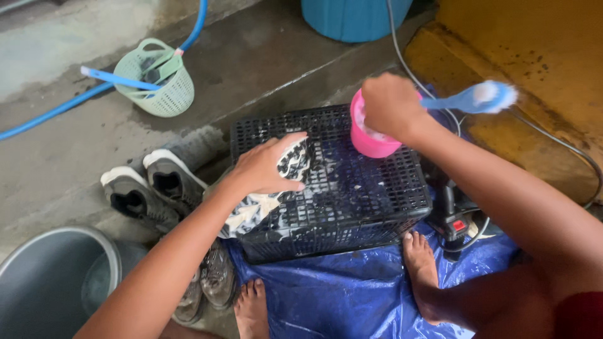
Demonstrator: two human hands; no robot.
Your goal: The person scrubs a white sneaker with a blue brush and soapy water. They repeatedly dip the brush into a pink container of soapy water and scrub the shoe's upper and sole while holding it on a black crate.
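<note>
Scrubbing step: left hand presses soapy shoe onto crate; right hand, at one o'clock, grips brush over pink cup. Next likely calls for bringing the brush to the shoe.

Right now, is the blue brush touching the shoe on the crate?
No. The right hand holds the blue brush up beside the pink cup, apart from the shoe under the left hand.

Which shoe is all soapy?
The black-and-white shoe under the left hand, lying on the black crate. It is covered in foam; the grey pair on the floor beside the crate shows none.
</note>
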